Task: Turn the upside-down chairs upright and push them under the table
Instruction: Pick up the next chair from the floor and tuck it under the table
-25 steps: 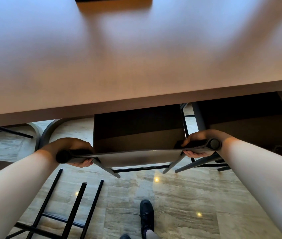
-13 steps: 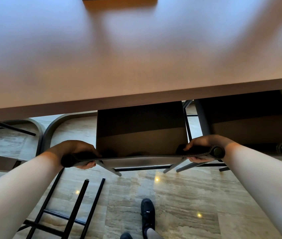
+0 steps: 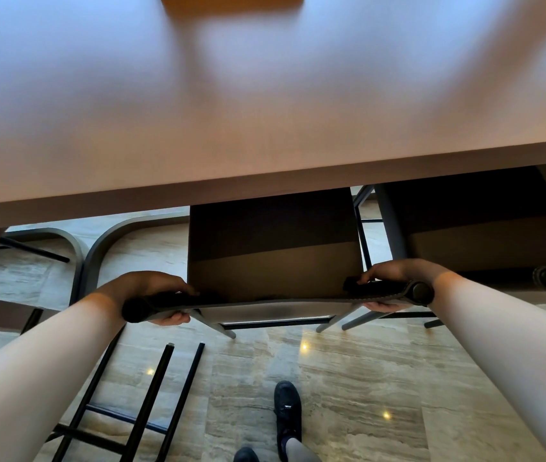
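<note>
An upright dark chair (image 3: 271,258) stands in front of me, its seat partly under the brown table (image 3: 265,181). My left hand (image 3: 151,291) grips the left end of the chair's curved backrest top. My right hand (image 3: 388,281) grips the right end. A second upright chair (image 3: 485,235) sits tucked under the table to the right. At lower left, black legs of another chair (image 3: 151,395) stick out across the floor; its seat is hidden.
Grey curved metal frames (image 3: 98,248) stand under the table on the left. The floor is polished beige stone (image 3: 365,378). My dark shoe (image 3: 286,408) is planted behind the chair. The table edge runs across the whole view.
The chair has slid a little farther under the table, with both hands following it forward. The grip of both hands is unchanged.
</note>
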